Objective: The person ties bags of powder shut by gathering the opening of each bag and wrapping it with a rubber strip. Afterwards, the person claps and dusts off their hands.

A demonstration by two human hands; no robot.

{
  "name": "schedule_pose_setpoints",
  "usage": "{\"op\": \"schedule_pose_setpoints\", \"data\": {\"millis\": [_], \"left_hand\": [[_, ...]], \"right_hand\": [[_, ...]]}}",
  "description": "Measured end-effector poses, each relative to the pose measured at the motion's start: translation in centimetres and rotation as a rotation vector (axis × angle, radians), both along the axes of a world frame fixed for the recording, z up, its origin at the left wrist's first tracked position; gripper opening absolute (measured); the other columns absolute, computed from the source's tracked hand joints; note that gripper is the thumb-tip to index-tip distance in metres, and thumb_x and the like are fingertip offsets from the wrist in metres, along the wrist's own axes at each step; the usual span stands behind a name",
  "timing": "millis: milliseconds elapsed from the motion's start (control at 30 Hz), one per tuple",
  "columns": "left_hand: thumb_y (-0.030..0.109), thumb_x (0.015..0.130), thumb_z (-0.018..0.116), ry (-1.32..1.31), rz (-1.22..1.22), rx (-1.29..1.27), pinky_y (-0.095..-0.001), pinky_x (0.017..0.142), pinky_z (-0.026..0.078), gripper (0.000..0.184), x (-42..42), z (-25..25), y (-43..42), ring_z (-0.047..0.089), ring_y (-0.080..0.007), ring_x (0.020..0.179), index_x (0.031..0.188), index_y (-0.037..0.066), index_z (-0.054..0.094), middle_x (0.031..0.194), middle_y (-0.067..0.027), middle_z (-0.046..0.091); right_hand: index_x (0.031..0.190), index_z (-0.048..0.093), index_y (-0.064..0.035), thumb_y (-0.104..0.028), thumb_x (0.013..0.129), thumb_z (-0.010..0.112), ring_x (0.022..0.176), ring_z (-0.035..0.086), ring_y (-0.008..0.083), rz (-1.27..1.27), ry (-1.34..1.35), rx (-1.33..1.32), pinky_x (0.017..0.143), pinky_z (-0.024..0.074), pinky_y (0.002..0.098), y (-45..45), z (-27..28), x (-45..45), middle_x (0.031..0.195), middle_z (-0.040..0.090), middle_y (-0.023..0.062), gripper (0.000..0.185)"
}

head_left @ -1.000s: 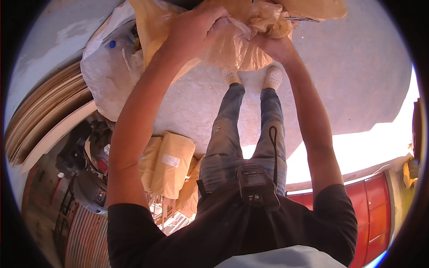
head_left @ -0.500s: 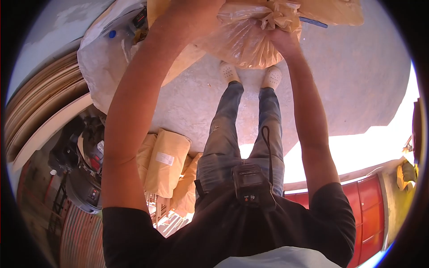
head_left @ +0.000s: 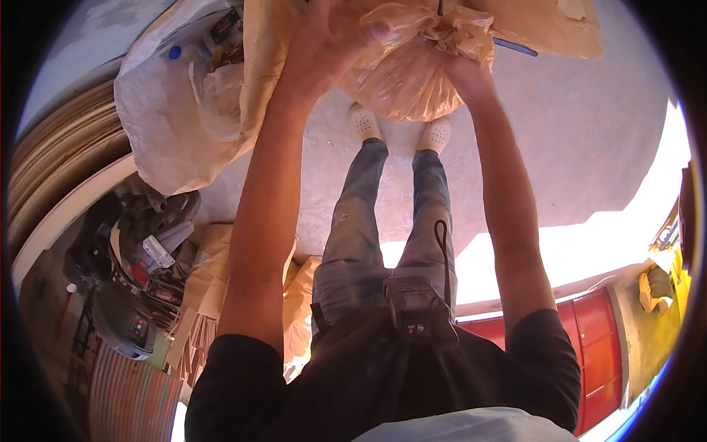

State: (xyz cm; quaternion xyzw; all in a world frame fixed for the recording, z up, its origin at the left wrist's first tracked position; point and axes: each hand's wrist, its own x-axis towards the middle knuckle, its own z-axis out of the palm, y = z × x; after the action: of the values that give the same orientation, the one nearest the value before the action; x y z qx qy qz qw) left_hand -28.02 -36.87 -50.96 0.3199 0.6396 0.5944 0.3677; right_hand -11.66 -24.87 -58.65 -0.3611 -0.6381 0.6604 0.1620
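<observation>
A translucent tan plastic bag (head_left: 405, 85) hangs at the top centre, its neck gathered and crumpled. My right hand (head_left: 468, 76) is closed on the bunched neck, with its fingers partly hidden by the folds. To the left of the neck, my left hand (head_left: 324, 51) is spread, its thumb stretched towards the bag; the upper fingers run out of the frame. Brown paper (head_left: 261, 70) lies behind my left wrist. A thin blue-grey item (head_left: 515, 47) sticks out right of the bag, below another brown sheet (head_left: 552, 26).
A whitish sack (head_left: 180, 118) with a blue cap (head_left: 174, 52) showing is at the upper left. Stacked curved sheets (head_left: 74, 155) stand further left. Below them is dark machinery (head_left: 129, 295). Brown packages (head_left: 302, 295) lie behind my legs. A red panel (head_left: 596, 353) is lower right.
My left hand has come away from the bag's plastic and opened, and its forearm has shifted right. My right hand keeps its hold on the neck. The view has shifted slightly.
</observation>
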Motion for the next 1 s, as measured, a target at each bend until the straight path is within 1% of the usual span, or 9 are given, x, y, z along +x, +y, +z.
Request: {"op": "schedule_pose_setpoints", "data": {"millis": [133,267,467,533,633,667,800,900,1000], "left_hand": [[0.034,0.050,0.092,0.621,-0.232,-0.163,-0.0431,0.116,0.027,0.113,1.5,-3.7,-2.0,0.032,-0.0347,0.140,0.144,0.005,0.038,0.142,-0.0161,0.046],[0.037,0.050,0.093,0.870,-0.306,-0.212,-0.0433,0.115,0.029,0.111,1.5,-6.2,0.3,0.034,-0.0335,0.139,0.143,0.006,0.040,0.142,-0.0158,0.046],[0.056,0.056,0.088,0.234,-0.244,-0.119,-0.0486,0.117,0.024,0.110,4.5,-8.7,0.5,0.034,-0.0340,0.138,0.142,0.006,0.041,0.142,-0.0164,0.045],[0.057,0.069,0.079,1.023,-0.261,-0.146,-0.0486,0.119,0.020,0.101,4.9,-9.1,1.0,0.029,-0.0365,0.141,0.144,0.004,0.037,0.148,-0.0177,0.039],[0.049,0.085,0.066,0.673,0.048,0.044,-0.0514,0.118,0.019,0.082,5.4,-12.5,1.6,0.023,-0.0390,0.145,0.146,0.004,0.034,0.153,-0.0190,0.032],[0.033,0.095,0.055,0.743,0.096,0.032,-0.0520,0.115,0.022,0.062,5.2,-12.8,1.5,0.025,-0.0398,0.145,0.146,0.007,0.033,0.155,-0.0195,0.030],[0.019,0.095,0.051,0.868,0.435,0.149,-0.0526,0.110,0.030,0.045,4.6,-19.0,4.1,0.040,-0.0429,0.135,0.137,0.006,0.046,0.144,-0.0186,0.047],[0.040,0.092,0.050,0.695,0.019,-0.261,-0.0515,0.115,0.022,0.068,3.9,-15.0,2.3,0.036,-0.0378,0.140,0.146,0.003,0.036,0.149,-0.0132,0.043],[0.037,0.089,0.053,1.000,0.145,-0.031,-0.0501,0.107,0.030,0.055,4.3,-14.8,2.3,0.048,-0.0308,0.127,0.134,0.007,0.052,0.130,-0.0064,0.057]], "right_hand": [[0.112,0.064,-0.0014,-0.017,0.084,0.077,0.095,0.063,0.0145,0.006,0.023,-0.110,0.081,0.0521,0.0303,0.6,-0.3,0.5,0.107,0.067,0.0044,0.035],[0.113,0.063,-0.0011,-0.014,0.084,0.076,0.096,0.062,0.0151,0.072,0.034,-0.002,0.082,0.0521,0.0307,1.0,-0.4,0.5,0.108,0.067,0.0044,0.034],[0.111,0.062,-0.0032,-0.011,0.077,0.077,0.093,0.066,0.0225,0.272,0.022,0.399,0.079,0.0544,0.0336,1.2,0.6,0.5,0.104,0.068,0.0095,0.038],[0.110,0.063,-0.0033,-0.011,0.073,0.077,0.089,0.069,0.0316,0.306,0.010,0.601,0.073,0.0569,0.0365,0.1,1.2,0.0,0.103,0.068,0.0140,0.040],[0.112,0.062,-0.0035,-0.009,0.072,0.077,0.084,0.069,0.0319,0.426,-0.179,0.736,0.072,0.0572,0.0364,-2.1,3.2,-1.4,0.114,0.065,0.0146,0.043],[0.112,0.062,-0.0035,-0.009,0.072,0.077,0.084,0.069,0.0319,0.421,-0.180,0.748,0.072,0.0572,0.0364,-2.8,3.5,-1.9,0.114,0.065,0.0146,0.043],[0.105,0.066,-0.0032,-0.010,0.069,0.077,0.081,0.069,0.0321,0.467,-0.195,0.729,0.068,0.0572,0.0374,-3.2,4.0,-2.2,0.118,0.063,0.0147,0.039],[0.103,0.067,-0.0041,-0.010,0.068,0.077,0.079,0.069,0.0305,0.483,-0.194,0.771,0.066,0.0567,0.0367,-3.3,4.2,-2.0,0.119,0.063,0.0130,0.037],[0.101,0.068,-0.0049,-0.011,0.068,0.075,0.079,0.069,0.0299,0.467,-0.185,0.756,0.066,0.0564,0.0365,-3.3,3.9,-1.9,0.119,0.062,0.0124,0.034]]}}
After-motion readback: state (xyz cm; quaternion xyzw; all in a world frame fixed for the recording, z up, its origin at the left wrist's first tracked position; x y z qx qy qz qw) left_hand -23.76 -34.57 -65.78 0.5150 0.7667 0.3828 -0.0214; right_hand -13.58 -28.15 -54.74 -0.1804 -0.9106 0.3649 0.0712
